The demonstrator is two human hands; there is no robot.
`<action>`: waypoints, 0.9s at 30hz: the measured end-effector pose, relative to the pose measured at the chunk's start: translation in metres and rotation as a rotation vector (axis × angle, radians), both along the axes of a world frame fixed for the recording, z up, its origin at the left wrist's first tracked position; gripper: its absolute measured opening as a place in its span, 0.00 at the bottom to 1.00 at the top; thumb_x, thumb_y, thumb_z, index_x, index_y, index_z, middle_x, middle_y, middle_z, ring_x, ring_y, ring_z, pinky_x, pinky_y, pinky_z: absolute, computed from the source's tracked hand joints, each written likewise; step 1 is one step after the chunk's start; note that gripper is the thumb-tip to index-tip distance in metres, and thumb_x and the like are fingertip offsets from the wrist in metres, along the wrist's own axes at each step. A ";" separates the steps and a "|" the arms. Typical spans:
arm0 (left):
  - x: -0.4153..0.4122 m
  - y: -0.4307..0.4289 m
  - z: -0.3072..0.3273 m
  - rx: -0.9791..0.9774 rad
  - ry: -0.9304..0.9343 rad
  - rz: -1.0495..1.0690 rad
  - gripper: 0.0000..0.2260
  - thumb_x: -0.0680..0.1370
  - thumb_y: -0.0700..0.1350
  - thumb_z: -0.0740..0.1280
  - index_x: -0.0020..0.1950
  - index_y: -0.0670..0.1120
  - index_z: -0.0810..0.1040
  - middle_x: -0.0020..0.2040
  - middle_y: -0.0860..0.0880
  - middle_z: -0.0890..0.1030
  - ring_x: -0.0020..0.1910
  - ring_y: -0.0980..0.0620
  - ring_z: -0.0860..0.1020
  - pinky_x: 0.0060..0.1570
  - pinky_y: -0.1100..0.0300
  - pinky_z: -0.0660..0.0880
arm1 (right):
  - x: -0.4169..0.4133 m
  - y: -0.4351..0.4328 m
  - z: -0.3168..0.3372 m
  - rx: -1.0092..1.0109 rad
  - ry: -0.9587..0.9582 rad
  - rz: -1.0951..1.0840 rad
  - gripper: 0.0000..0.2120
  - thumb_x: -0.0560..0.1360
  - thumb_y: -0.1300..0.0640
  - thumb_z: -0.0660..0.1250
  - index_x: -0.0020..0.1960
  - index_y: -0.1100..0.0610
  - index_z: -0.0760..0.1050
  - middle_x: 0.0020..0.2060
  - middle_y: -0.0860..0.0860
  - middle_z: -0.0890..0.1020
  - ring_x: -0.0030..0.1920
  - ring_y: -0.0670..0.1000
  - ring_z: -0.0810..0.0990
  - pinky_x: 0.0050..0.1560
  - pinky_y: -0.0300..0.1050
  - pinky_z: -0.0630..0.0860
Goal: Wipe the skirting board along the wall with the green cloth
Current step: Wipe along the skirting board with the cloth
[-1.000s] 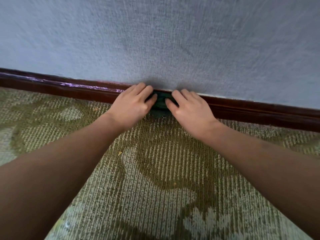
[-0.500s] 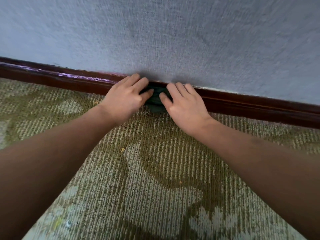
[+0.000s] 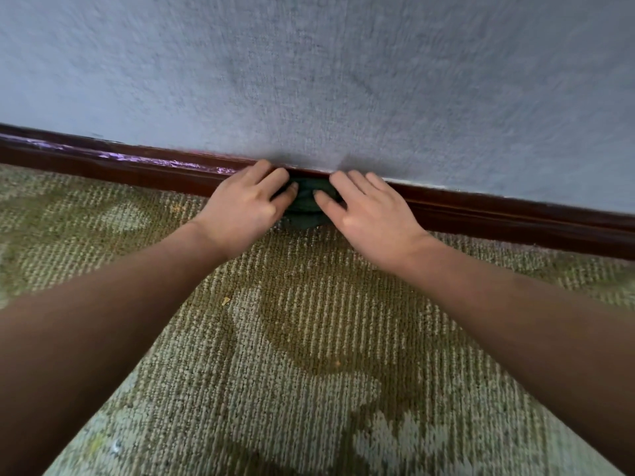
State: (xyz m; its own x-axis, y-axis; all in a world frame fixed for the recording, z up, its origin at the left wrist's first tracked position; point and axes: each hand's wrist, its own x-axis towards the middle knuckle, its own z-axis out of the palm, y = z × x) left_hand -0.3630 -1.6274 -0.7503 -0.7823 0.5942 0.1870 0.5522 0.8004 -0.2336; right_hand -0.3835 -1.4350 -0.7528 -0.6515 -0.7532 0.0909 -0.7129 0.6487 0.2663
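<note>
A: What was hard to see, going left to right?

B: The skirting board (image 3: pixel 103 166) ran off the left edge, its dark wood streaked with pale glare. Most of the green cloth (image 3: pixel 305 207) was covered; only a bunched dark patch showed between the two hands. The board ran off the right edge too.

A: Where did the cloth lie?

B: Against the board's face, where it met the carpet (image 3: pixel 275 338), squeezed between both hands.

A: And the hands?

B: The left hand (image 3: pixel 244 207) lay palm down, fingers loosely curled, thumb on the cloth's left side. The right hand (image 3: pixel 371 218) had its fingers spread flat, tips at the board's top edge, thumb pressing the cloth's right side.
</note>
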 end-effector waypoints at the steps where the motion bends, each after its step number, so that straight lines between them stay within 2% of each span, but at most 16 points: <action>1: -0.001 0.006 0.002 -0.009 -0.012 -0.005 0.20 0.58 0.27 0.75 0.49 0.30 0.79 0.40 0.35 0.79 0.38 0.37 0.79 0.30 0.50 0.78 | 0.000 0.006 0.002 0.022 -0.034 0.003 0.22 0.71 0.66 0.64 0.64 0.62 0.70 0.56 0.58 0.73 0.56 0.57 0.72 0.55 0.47 0.68; 4: -0.001 0.023 0.005 -0.013 -0.044 -0.022 0.19 0.58 0.27 0.75 0.49 0.29 0.79 0.41 0.35 0.79 0.39 0.36 0.79 0.26 0.51 0.78 | -0.001 0.020 0.007 0.025 -0.087 -0.006 0.21 0.74 0.68 0.55 0.67 0.64 0.65 0.59 0.60 0.69 0.58 0.59 0.68 0.57 0.50 0.64; 9: 0.003 0.034 0.004 0.040 -0.053 0.065 0.18 0.61 0.26 0.73 0.50 0.30 0.79 0.41 0.34 0.78 0.39 0.35 0.78 0.28 0.50 0.78 | 0.000 0.020 0.006 0.000 -0.107 -0.064 0.17 0.75 0.65 0.61 0.64 0.62 0.69 0.59 0.59 0.68 0.59 0.58 0.69 0.59 0.48 0.65; 12: 0.006 0.035 0.003 0.087 -0.026 0.111 0.14 0.66 0.28 0.66 0.50 0.31 0.79 0.42 0.34 0.79 0.41 0.36 0.78 0.31 0.49 0.78 | 0.000 0.020 0.001 -0.037 -0.085 -0.054 0.18 0.73 0.64 0.64 0.63 0.61 0.71 0.59 0.59 0.70 0.58 0.57 0.71 0.58 0.47 0.67; 15: 0.008 0.040 0.000 0.119 -0.030 0.201 0.16 0.63 0.26 0.69 0.50 0.31 0.80 0.44 0.34 0.79 0.43 0.34 0.78 0.32 0.47 0.79 | 0.001 0.023 -0.008 -0.111 0.005 -0.033 0.18 0.67 0.60 0.72 0.57 0.56 0.78 0.55 0.54 0.76 0.52 0.52 0.77 0.52 0.43 0.72; 17: 0.007 0.043 0.000 0.124 -0.034 0.214 0.15 0.63 0.26 0.69 0.49 0.31 0.80 0.43 0.34 0.79 0.43 0.34 0.78 0.31 0.47 0.79 | 0.001 0.021 -0.013 -0.164 0.059 0.009 0.15 0.65 0.58 0.73 0.51 0.54 0.81 0.51 0.51 0.79 0.48 0.49 0.79 0.47 0.42 0.74; 20: 0.005 0.045 0.001 0.101 -0.039 0.177 0.12 0.69 0.30 0.61 0.48 0.31 0.80 0.41 0.36 0.79 0.42 0.36 0.78 0.30 0.49 0.78 | -0.003 0.020 -0.019 -0.214 0.117 0.062 0.12 0.65 0.58 0.73 0.48 0.55 0.82 0.49 0.49 0.80 0.46 0.49 0.79 0.45 0.42 0.74; 23: 0.006 0.044 0.003 0.062 -0.044 0.141 0.16 0.71 0.34 0.54 0.48 0.31 0.80 0.39 0.37 0.79 0.41 0.38 0.79 0.31 0.51 0.79 | -0.004 0.021 -0.026 -0.249 0.153 0.079 0.11 0.67 0.59 0.71 0.49 0.55 0.81 0.49 0.49 0.80 0.46 0.50 0.79 0.46 0.43 0.74; 25: 0.004 0.045 0.008 0.013 -0.055 0.121 0.14 0.70 0.32 0.57 0.46 0.31 0.80 0.39 0.37 0.79 0.39 0.38 0.79 0.30 0.52 0.79 | 0.000 0.021 -0.030 -0.273 0.144 0.053 0.12 0.68 0.59 0.69 0.51 0.56 0.81 0.51 0.50 0.80 0.46 0.50 0.79 0.47 0.43 0.74; 27: 0.002 0.045 0.017 -0.048 -0.089 0.106 0.09 0.66 0.29 0.66 0.45 0.31 0.80 0.38 0.37 0.79 0.38 0.38 0.79 0.28 0.52 0.78 | 0.006 0.019 -0.033 -0.276 0.112 0.017 0.15 0.67 0.58 0.70 0.54 0.56 0.80 0.53 0.50 0.80 0.46 0.50 0.78 0.47 0.43 0.73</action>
